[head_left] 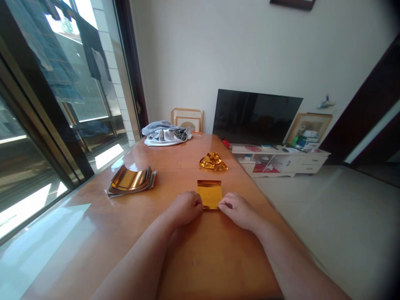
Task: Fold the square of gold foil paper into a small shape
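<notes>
A gold foil sheet (209, 193) lies flat on the wooden table (93, 233) in front of me. My left hand (185, 207) is closed and pinches the sheet's near left corner. My right hand (236, 209) is closed too, pinching the near right corner. Both forearms rest on the table. Beyond the sheet sits a folded, crumpled gold foil piece (213, 161). A stack of gold foil sheets (131, 180) lies to the left, its edges curling upward.
A bundle of grey cloth (166, 134) lies at the table's far end. A large window (46, 108) runs along the left. To the right stand a black television (254, 117) on a low white cabinet (281, 160), and picture frames (310, 125).
</notes>
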The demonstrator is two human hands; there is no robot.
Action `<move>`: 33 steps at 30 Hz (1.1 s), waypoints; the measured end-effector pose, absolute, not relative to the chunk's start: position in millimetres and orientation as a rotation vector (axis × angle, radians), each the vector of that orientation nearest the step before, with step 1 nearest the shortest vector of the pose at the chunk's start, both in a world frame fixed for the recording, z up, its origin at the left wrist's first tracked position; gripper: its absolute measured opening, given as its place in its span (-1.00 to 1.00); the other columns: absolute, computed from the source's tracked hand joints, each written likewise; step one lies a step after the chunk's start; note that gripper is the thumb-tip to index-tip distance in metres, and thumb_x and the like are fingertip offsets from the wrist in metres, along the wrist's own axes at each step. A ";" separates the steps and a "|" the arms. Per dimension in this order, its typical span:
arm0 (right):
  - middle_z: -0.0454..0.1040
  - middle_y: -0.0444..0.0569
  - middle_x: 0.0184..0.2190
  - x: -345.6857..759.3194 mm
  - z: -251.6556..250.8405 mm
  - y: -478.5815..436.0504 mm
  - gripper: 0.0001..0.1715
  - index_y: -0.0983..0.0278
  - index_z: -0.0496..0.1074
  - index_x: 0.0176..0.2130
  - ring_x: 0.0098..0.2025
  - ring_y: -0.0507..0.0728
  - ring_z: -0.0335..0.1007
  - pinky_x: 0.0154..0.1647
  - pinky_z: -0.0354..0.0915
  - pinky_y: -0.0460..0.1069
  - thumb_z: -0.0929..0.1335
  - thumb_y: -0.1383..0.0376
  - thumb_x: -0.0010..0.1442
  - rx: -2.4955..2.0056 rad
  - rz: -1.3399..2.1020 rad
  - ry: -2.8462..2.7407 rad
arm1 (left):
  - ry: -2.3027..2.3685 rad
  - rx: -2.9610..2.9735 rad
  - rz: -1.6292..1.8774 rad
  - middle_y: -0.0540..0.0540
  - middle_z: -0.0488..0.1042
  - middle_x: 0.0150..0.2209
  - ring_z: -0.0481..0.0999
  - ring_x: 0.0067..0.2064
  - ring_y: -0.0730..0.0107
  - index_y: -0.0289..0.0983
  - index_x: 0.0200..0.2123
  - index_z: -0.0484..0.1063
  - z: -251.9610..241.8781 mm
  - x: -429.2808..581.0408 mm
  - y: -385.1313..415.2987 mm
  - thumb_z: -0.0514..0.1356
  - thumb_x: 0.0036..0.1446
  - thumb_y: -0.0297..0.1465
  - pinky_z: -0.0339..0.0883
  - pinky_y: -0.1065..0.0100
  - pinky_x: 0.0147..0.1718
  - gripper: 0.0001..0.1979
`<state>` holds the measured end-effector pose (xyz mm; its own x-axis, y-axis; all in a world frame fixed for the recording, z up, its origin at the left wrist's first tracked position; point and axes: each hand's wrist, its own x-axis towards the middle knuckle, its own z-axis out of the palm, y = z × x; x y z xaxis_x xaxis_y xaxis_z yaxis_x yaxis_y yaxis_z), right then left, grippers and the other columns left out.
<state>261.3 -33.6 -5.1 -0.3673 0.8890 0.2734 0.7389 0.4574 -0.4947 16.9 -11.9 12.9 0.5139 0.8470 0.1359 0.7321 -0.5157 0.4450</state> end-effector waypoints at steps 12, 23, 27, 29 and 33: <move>0.49 -0.11 -0.41 262.8 -9.5 -26.5 -0.79 0.25 0.43 -0.45 -0.37 0.05 0.35 -0.39 0.11 -0.08 0.33 0.25 0.20 -1.537 0.487 -2.036 | 1.489 2.335 0.389 -0.06 0.49 -0.38 0.42 -0.39 0.37 -0.23 -0.48 0.39 11.3 18.7 -6.0 0.08 0.14 -0.26 0.08 0.38 -0.46 -0.77; 0.47 -0.12 -0.46 264.3 -10.0 -25.8 -0.81 0.25 0.40 -0.47 -0.44 0.03 0.29 -0.49 0.00 -0.10 0.35 0.22 0.13 -1.622 0.527 -1.995 | 1.595 2.305 0.308 -0.06 0.53 -0.37 0.44 -0.36 0.33 -0.22 -0.50 0.36 20.2 21.0 -6.9 0.08 0.12 -0.25 0.08 0.37 -0.43 -0.77; 0.45 -0.15 -0.50 265.1 -9.1 -26.0 -0.79 0.25 0.36 -0.50 -0.47 0.02 0.27 -0.52 -0.03 -0.09 0.35 0.21 0.11 -1.633 0.560 -2.000 | 1.626 2.304 0.259 -0.07 0.52 -0.39 0.44 -0.36 0.31 -0.23 -0.51 0.38 24.3 21.5 -9.8 0.09 0.11 -0.24 0.11 0.34 -0.38 -0.76; 0.44 -0.16 -0.52 265.7 -9.7 -25.8 -0.78 0.25 0.36 -0.50 -0.48 0.01 0.27 -0.53 -0.03 -0.09 0.34 0.21 0.11 -1.630 0.584 -1.997 | 1.629 2.319 0.227 -0.07 0.52 -0.41 0.45 -0.35 0.28 -0.23 -0.52 0.40 25.8 21.9 -11.6 0.08 0.11 -0.24 0.15 0.32 -0.32 -0.75; 0.43 -0.18 -0.56 265.8 -10.2 -24.9 -0.79 0.25 0.37 -0.49 -0.52 0.00 0.23 -0.53 -0.04 -0.09 0.33 0.22 0.12 -1.662 0.604 -1.992 | 1.626 2.330 0.198 -0.06 0.53 -0.42 0.48 -0.34 0.24 -0.22 -0.53 0.40 27.4 23.0 -13.6 0.08 0.13 -0.24 0.18 0.25 -0.20 -0.73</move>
<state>265.8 -24.9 -10.2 -0.1528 0.9853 0.0766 0.7767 0.1677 -0.6072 23.0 -13.6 27.4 0.3525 0.9343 -0.0533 0.8941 -0.3195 0.3140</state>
